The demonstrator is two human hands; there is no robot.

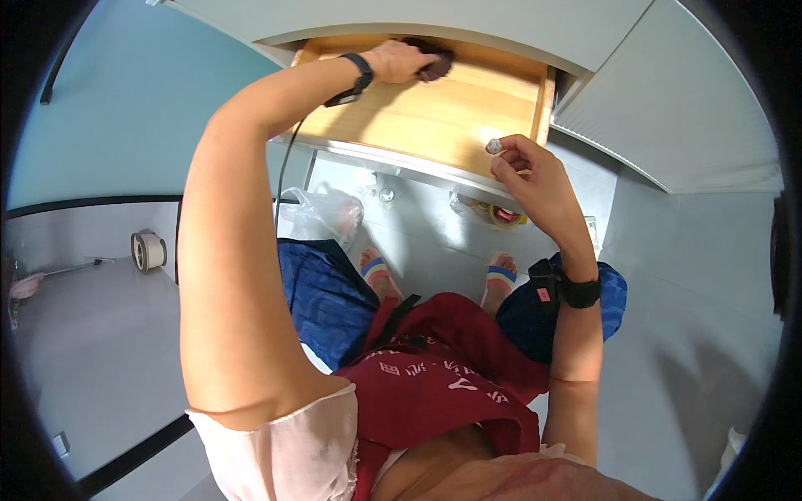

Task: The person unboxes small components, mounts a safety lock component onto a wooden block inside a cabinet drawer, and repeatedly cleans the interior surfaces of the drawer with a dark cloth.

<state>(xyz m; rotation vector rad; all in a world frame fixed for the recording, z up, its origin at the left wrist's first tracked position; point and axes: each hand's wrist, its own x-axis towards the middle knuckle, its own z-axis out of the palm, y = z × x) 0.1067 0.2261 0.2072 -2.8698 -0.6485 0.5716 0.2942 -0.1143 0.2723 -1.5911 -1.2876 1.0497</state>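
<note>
Dark cloth (436,68), bunched up, lies toward the back of an open wooden drawer (451,108) at 12 o'clock. Out at 9 o'clock, a white roll (150,250) stands on a grey surface (109,334). A thin black cable (281,175) hangs near 10 o'clock, just beside a clear plastic bag (330,213) on the floor. Of the 2 hands, the left hand (397,61) reaches into the drawer at 12 o'clock and grasps the cloth, its fingertips hidden; a black band (365,75) circles that wrist. Toward the middle, 2 striped sandals (376,269) stand apart. Between 1 and 2 o'clock, a small shiny piece (494,146), too small to identify, is pinched in the thumb and forefinger of the right hand (539,185), near the drawer's front right corner. Below that hand sits a round yellow-and-red thing (506,217), partly hidden. Farther out at 2 o'clock is a pale panel (660,108).
</note>
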